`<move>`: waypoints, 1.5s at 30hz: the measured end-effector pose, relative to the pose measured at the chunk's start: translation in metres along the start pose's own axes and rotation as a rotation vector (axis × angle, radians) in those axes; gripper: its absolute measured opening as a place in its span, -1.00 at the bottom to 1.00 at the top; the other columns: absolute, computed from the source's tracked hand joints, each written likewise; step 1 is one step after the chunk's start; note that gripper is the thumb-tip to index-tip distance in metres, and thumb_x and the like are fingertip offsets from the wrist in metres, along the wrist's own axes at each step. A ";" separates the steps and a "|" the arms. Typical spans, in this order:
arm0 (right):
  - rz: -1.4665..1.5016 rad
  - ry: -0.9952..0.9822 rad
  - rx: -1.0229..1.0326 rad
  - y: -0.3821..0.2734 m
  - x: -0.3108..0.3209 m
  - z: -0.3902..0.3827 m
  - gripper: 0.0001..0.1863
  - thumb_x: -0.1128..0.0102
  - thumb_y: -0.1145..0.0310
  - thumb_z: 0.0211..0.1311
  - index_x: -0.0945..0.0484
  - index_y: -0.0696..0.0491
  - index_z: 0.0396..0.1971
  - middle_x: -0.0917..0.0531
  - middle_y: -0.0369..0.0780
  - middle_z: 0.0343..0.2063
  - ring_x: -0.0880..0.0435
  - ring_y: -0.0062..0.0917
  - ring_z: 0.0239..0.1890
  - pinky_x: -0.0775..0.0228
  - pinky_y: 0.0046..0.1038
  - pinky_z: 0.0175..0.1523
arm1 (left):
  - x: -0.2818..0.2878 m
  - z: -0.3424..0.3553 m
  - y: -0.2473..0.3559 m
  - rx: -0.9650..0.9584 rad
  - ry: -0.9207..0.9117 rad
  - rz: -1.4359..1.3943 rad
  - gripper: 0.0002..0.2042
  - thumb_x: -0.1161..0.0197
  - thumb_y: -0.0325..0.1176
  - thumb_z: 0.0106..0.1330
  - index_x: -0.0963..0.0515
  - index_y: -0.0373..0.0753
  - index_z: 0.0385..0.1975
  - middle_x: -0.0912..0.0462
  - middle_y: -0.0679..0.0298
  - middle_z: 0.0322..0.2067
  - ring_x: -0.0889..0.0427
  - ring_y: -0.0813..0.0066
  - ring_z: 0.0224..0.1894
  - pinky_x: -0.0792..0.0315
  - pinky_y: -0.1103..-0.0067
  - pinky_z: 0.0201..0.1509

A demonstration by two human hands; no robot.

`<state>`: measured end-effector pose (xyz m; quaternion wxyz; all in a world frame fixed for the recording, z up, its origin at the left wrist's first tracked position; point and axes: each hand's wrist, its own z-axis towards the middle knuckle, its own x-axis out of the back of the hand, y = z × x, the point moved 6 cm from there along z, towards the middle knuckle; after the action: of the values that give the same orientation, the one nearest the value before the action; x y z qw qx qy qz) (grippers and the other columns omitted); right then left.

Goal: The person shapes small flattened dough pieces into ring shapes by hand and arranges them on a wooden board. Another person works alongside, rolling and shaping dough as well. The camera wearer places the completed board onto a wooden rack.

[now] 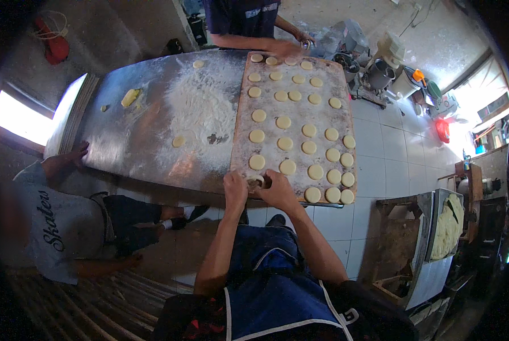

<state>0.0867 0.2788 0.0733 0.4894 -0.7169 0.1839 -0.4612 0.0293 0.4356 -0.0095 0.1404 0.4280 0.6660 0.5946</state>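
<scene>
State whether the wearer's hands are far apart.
No, the left hand and right hand are close together at the near edge of the board.

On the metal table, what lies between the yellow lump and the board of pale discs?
In the head view, white powder lies between the yellow lump and the board, with barer metal table nearer the lump.

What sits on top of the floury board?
Pale dough discs and flour lie on the board. The left hand and right hand cover part of its near edge, hiding what's beneath.
</scene>
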 end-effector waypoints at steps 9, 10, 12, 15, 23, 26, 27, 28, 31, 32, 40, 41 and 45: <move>-0.574 0.359 0.057 0.036 0.029 -0.005 -0.46 -0.26 0.48 0.00 -0.39 0.20 0.06 -0.53 0.11 -0.08 -0.48 0.07 0.00 -0.32 -0.06 0.09 | 0.004 -0.001 0.030 -0.608 -0.178 0.493 -0.69 -0.32 -0.33 0.19 -0.55 -0.34 -0.12 -0.60 -0.01 -0.19 -0.54 -0.01 -0.04 -0.42 0.23 0.07; -0.597 0.354 0.102 0.038 0.029 0.001 -0.48 -0.26 0.48 0.00 -0.40 0.22 0.04 -0.52 0.12 -0.06 -0.47 0.06 0.03 -0.31 -0.06 0.12 | 0.005 -0.003 0.033 -0.671 -0.186 0.468 -0.69 -0.34 -0.34 0.17 -0.55 -0.33 -0.12 -0.60 0.00 -0.18 -0.54 0.00 -0.03 -0.42 0.24 0.07; -0.642 0.336 0.184 0.041 0.030 0.009 -0.51 -0.26 0.46 0.00 -0.43 0.26 -0.01 -0.50 0.14 0.00 -0.45 0.03 0.08 -0.30 -0.07 0.18 | 0.002 0.004 0.033 -0.589 -0.249 0.451 -0.68 -0.34 -0.35 0.17 -0.55 -0.33 -0.11 -0.60 0.01 -0.18 -0.54 0.00 -0.01 -0.41 0.25 0.09; -0.670 0.228 0.077 0.055 0.030 0.019 -0.62 -0.25 0.52 0.01 -0.46 0.12 -0.09 -0.53 0.05 -0.13 -0.48 0.02 -0.02 -0.33 -0.07 0.05 | -0.010 0.017 0.055 -0.743 -0.194 0.430 -0.65 -0.34 -0.33 0.15 -0.54 -0.31 -0.08 -0.61 0.02 -0.18 -0.54 0.00 0.01 -0.40 0.25 0.11; -0.365 0.158 -0.130 0.055 0.057 0.028 -0.69 -0.35 0.49 -0.08 -0.53 0.16 -0.27 -0.63 -0.02 -0.34 -0.61 -0.06 -0.18 -0.43 -0.15 -0.09 | -0.066 0.047 0.070 -0.741 -0.617 0.714 -0.66 -0.37 -0.27 0.08 -0.48 -0.26 -0.21 -0.62 0.01 -0.21 -0.59 0.01 -0.05 -0.39 0.22 0.08; -0.260 0.154 -0.199 0.049 0.053 0.034 -0.71 -0.34 0.48 -0.08 -0.54 0.17 -0.29 -0.66 -0.05 -0.44 -0.67 -0.16 -0.32 -0.48 -0.23 -0.23 | -0.039 0.053 0.076 -0.602 -0.698 0.387 -0.71 -0.37 -0.34 0.07 -0.46 -0.25 -0.27 -0.61 0.05 -0.27 -0.63 0.04 -0.16 -0.44 0.25 -0.02; -0.256 0.167 -0.198 0.046 0.051 0.036 -0.74 -0.35 0.50 -0.10 -0.55 0.18 -0.33 -0.66 -0.09 -0.48 -0.67 -0.26 -0.36 -0.49 -0.28 -0.24 | -0.022 0.060 0.076 -0.517 -0.676 0.271 -0.72 -0.38 -0.36 0.07 -0.45 -0.24 -0.28 -0.60 0.06 -0.29 -0.64 0.06 -0.20 -0.46 0.28 -0.06; -0.240 0.174 -0.194 0.044 0.048 0.039 -0.76 -0.36 0.52 -0.12 -0.55 0.18 -0.38 -0.66 -0.13 -0.52 -0.68 -0.35 -0.39 -0.50 -0.32 -0.25 | -0.004 0.068 0.075 -0.434 -0.656 0.160 -0.72 -0.38 -0.39 0.06 -0.44 -0.24 -0.28 -0.59 0.08 -0.32 -0.65 0.09 -0.25 -0.47 0.31 -0.10; -0.428 0.021 -0.363 0.048 0.038 0.049 -0.72 -0.40 0.40 -0.08 -0.55 0.18 -0.37 -0.66 -0.02 -0.42 -0.66 -0.10 -0.34 -0.47 -0.20 -0.24 | 0.068 0.124 0.081 -0.489 -0.330 0.031 -0.70 -0.34 -0.56 0.07 -0.40 -0.24 -0.24 -0.56 0.05 -0.33 -0.62 0.30 -0.23 -0.47 0.44 -0.14; -0.434 -0.015 -0.328 0.044 0.036 0.054 -0.71 -0.41 0.38 -0.09 -0.56 0.18 -0.37 -0.66 -0.04 -0.43 -0.67 -0.13 -0.35 -0.47 -0.22 -0.24 | 0.088 0.147 0.082 -0.519 -0.223 0.076 -0.69 -0.35 -0.58 0.06 -0.41 -0.26 -0.22 -0.58 0.05 -0.36 -0.63 0.20 -0.29 -0.48 0.38 -0.18; -0.053 -0.052 0.020 -0.021 -0.045 0.158 -0.67 -0.45 0.44 -0.04 -0.54 0.18 -0.27 -0.66 -0.17 -0.42 -0.67 -0.54 -0.34 -0.52 -0.45 -0.21 | 0.136 0.197 0.069 -0.662 0.186 0.502 -0.70 -0.38 -0.51 0.08 -0.46 -0.24 -0.20 -0.52 0.05 -0.21 -0.51 0.03 -0.04 -0.32 0.22 0.08; 0.019 -0.048 0.046 -0.026 -0.068 0.178 -0.67 -0.46 0.43 -0.03 -0.54 0.18 -0.26 -0.66 -0.15 -0.40 -0.68 -0.54 -0.33 -0.53 -0.45 -0.21 | 0.137 0.192 0.068 -0.652 0.208 0.519 -0.70 -0.37 -0.49 0.09 -0.46 -0.24 -0.20 -0.52 0.06 -0.20 -0.50 0.04 -0.02 -0.31 0.21 0.08; -0.164 0.047 0.012 -0.030 -0.127 0.222 -0.70 -0.46 0.32 -0.04 -0.56 0.13 -0.38 -0.67 -0.06 -0.38 -0.69 -0.20 -0.30 -0.50 -0.26 -0.22 | 0.139 0.171 0.061 -0.567 0.146 0.396 -0.74 -0.35 -0.44 0.14 -0.48 -0.24 -0.19 -0.52 0.06 -0.21 -0.51 0.05 -0.04 -0.33 0.22 0.08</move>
<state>0.2036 0.5012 0.0167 0.4497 -0.7156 0.1335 -0.5176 0.0901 0.6484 0.0478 0.0876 0.4494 0.3868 0.8004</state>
